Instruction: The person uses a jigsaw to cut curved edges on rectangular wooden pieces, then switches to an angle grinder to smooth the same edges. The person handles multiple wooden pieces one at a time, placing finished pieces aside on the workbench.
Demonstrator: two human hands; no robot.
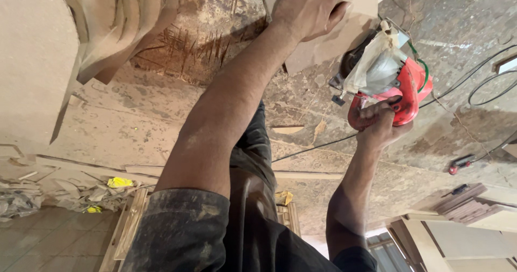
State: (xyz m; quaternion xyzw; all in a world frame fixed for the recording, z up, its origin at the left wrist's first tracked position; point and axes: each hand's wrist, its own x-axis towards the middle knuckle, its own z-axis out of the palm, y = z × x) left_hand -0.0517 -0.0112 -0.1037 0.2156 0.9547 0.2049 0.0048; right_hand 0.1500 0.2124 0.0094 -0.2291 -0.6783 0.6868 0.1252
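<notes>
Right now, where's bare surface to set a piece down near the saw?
Bare stained surface lies left of the left forearm, below the stacked curved boards. Another patch sits right of the red power saw, crossed by black cables. Crowded: between left hand and right hand.

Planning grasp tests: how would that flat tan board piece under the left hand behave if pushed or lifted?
The flat tan board piece looks thin and straight-edged, so probably stiff and fairly light. The left hand presses flat on it, hinting it could slide on the dusty worktop if pushed. The right hand grips a red power saw beside it.
</notes>
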